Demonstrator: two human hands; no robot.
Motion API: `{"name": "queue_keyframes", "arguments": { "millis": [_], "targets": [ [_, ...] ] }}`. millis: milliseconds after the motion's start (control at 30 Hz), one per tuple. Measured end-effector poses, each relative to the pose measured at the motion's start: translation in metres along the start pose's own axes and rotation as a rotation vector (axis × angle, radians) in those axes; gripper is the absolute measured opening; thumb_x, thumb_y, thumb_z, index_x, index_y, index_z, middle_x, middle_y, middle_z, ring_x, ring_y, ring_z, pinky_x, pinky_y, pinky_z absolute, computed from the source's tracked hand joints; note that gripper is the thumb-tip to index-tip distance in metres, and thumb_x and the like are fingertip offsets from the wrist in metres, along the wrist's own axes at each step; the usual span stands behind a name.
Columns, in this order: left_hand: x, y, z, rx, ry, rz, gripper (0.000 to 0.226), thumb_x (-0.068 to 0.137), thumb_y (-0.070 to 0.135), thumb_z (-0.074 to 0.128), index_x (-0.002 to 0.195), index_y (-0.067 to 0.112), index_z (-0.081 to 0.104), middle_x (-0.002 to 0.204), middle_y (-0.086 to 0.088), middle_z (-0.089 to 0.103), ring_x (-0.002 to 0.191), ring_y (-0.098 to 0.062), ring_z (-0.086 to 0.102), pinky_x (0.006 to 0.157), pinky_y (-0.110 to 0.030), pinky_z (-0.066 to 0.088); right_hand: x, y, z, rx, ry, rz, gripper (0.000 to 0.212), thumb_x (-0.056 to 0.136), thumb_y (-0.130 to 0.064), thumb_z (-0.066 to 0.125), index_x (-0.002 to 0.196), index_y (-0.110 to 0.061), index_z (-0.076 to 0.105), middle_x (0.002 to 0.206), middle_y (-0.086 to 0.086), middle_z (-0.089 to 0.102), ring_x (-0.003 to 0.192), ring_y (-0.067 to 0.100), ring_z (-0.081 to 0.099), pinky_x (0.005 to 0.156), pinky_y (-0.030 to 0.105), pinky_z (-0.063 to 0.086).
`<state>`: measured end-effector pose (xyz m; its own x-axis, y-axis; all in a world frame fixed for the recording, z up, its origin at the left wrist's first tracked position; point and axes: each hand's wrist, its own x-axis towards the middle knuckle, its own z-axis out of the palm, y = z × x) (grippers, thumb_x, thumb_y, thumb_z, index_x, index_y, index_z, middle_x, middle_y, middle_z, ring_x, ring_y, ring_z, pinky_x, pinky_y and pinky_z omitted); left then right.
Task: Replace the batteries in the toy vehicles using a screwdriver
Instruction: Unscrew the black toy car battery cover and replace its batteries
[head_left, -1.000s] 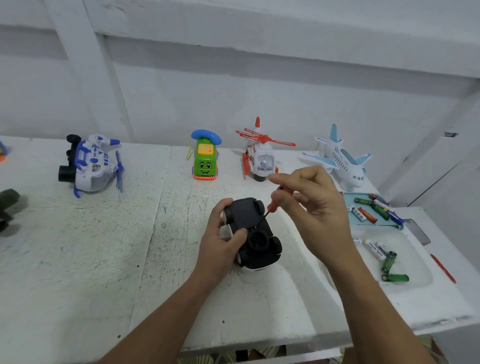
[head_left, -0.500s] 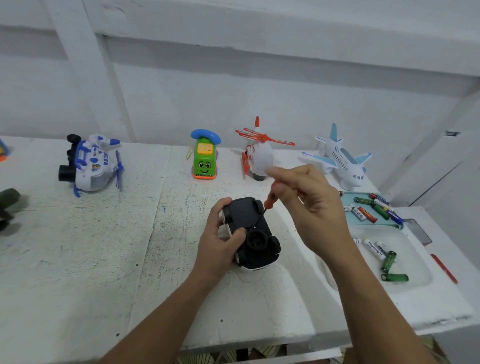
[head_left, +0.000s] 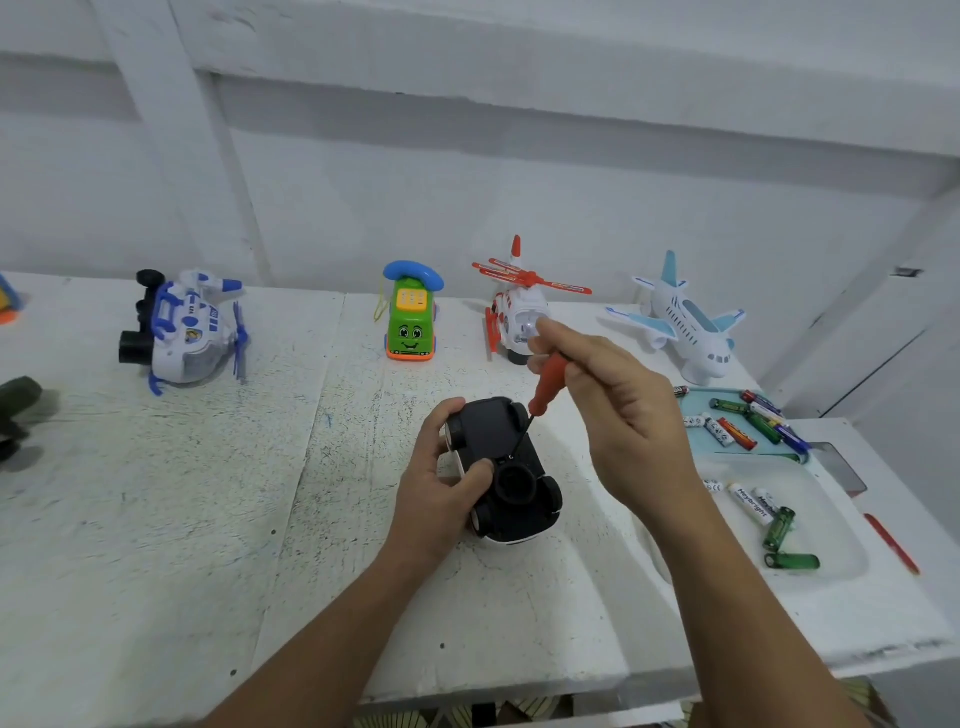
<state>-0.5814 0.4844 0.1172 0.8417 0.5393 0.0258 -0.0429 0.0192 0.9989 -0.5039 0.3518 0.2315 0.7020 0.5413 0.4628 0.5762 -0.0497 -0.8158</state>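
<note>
A toy car (head_left: 501, 465) lies upside down on the white table (head_left: 208, 519), its black underside and wheels facing up. My left hand (head_left: 441, 483) grips it from the left, thumb on the underside. My right hand (head_left: 618, 410) pinches a red-handled screwdriver (head_left: 548, 382) held at a slant, its thin black shaft reaching down to a spot near the middle of the car's underside. Several loose batteries (head_left: 737, 426) lie on a teal tray (head_left: 727, 452) to the right, and several more batteries (head_left: 779, 530) lie in a clear tray (head_left: 831, 519) nearer to me.
Along the back of the table stand a blue-and-white helicopter (head_left: 182, 327), a green toy phone car (head_left: 410, 317), a red-and-white helicopter (head_left: 519, 312) and a white-and-blue airplane (head_left: 685, 322). A dark toy (head_left: 15, 410) sits at the left edge. A red stick (head_left: 891, 543) lies at the right edge.
My right hand has lifted and turned, so the screwdriver handle now shows more and stands steeper. The shaft tip stays at the car's underside. My left hand and the car have not moved.
</note>
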Motion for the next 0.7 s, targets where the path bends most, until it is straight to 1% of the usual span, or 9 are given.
{"name": "queue_keyframes", "arguments": {
  "millis": [67,167,233,333,433,533,567,633,700],
  "targets": [
    [0.0000,0.0001,0.0002,0.003,0.001,0.006,0.056,0.076,0.020,0.062,0.118,0.054,0.050,0.100,0.024,0.065,0.091,-0.022,0.070,0.082,-0.050,0.058,-0.0005,-0.0013,0.0000,0.031,-0.016,0.039,0.036,0.095,-0.013,0.043,0.122,-0.017,0.067,0.103,0.000,0.068,0.106,0.016,0.063,0.099,0.029,0.046],
    [0.0009,-0.0001,0.0004,0.002,0.000,0.011,0.056,0.076,0.021,0.062,0.119,0.053,0.049,0.099,0.024,0.065,0.090,-0.021,0.069,0.081,-0.051,0.058,0.0002,-0.0039,0.0003,-0.003,0.009,0.015,0.019,0.092,-0.019,0.062,0.107,-0.024,0.072,0.110,0.000,0.059,0.100,0.007,0.061,0.085,0.016,0.048],
    [0.0014,-0.0009,0.0006,0.000,-0.005,0.016,0.056,0.076,0.020,0.062,0.120,0.052,0.049,0.101,0.024,0.064,0.093,-0.016,0.068,0.081,-0.051,0.058,0.0011,-0.0022,0.0009,0.009,0.029,0.022,0.020,0.091,-0.015,0.064,0.105,-0.027,0.073,0.100,-0.001,0.057,0.090,0.012,0.065,0.084,0.022,0.049],
    [0.0011,-0.0019,0.0007,0.000,-0.012,0.015,0.056,0.076,0.020,0.062,0.121,0.052,0.049,0.104,0.025,0.064,0.095,-0.017,0.069,0.081,-0.049,0.059,0.0012,-0.0009,-0.0004,0.010,0.030,0.018,0.033,0.094,-0.014,0.051,0.118,-0.028,0.068,0.099,-0.007,0.065,0.096,0.022,0.066,0.092,0.037,0.051],
    [0.0010,-0.0034,-0.0001,-0.007,-0.009,0.017,0.057,0.076,0.019,0.062,0.122,0.050,0.049,0.104,0.022,0.065,0.094,-0.018,0.069,0.081,-0.050,0.059,0.0006,-0.0052,-0.0028,0.045,-0.012,0.063,0.036,0.093,-0.013,0.046,0.122,-0.024,0.065,0.103,-0.005,0.071,0.099,0.013,0.066,0.096,0.026,0.049],
    [0.0007,-0.0029,0.0000,-0.015,-0.007,0.028,0.057,0.076,0.018,0.062,0.123,0.047,0.050,0.102,0.023,0.065,0.093,-0.013,0.068,0.082,-0.049,0.059,0.0007,-0.0079,-0.0025,0.030,-0.026,0.047,0.026,0.087,-0.020,0.066,0.112,-0.025,0.071,0.110,-0.004,0.063,0.094,0.013,0.065,0.085,0.017,0.049],
    [0.0002,-0.0025,0.0003,-0.014,-0.006,0.033,0.056,0.076,0.018,0.062,0.124,0.046,0.050,0.101,0.025,0.065,0.092,-0.008,0.068,0.082,-0.049,0.059,0.0010,-0.0067,-0.0023,0.023,-0.017,0.045,0.025,0.084,-0.018,0.072,0.109,-0.025,0.073,0.107,-0.002,0.059,0.091,0.013,0.065,0.082,0.016,0.049],
    [-0.0002,-0.0011,0.0010,-0.010,-0.007,0.038,0.056,0.076,0.017,0.061,0.124,0.044,0.049,0.100,0.028,0.064,0.090,-0.003,0.066,0.081,-0.049,0.059,0.0012,-0.0044,-0.0022,0.039,-0.011,0.050,0.029,0.084,-0.009,0.073,0.109,-0.025,0.073,0.097,0.000,0.057,0.082,0.013,0.066,0.080,0.017,0.050],
    [0.0002,-0.0011,0.0012,-0.018,-0.011,0.028,0.056,0.077,0.017,0.062,0.123,0.046,0.049,0.101,0.026,0.065,0.090,-0.012,0.069,0.081,-0.050,0.059,0.0000,-0.0041,-0.0025,0.077,-0.013,0.038,0.036,0.089,-0.003,0.066,0.116,-0.026,0.068,0.096,0.000,0.060,0.078,0.017,0.069,0.083,0.023,0.053]
  ]
}}
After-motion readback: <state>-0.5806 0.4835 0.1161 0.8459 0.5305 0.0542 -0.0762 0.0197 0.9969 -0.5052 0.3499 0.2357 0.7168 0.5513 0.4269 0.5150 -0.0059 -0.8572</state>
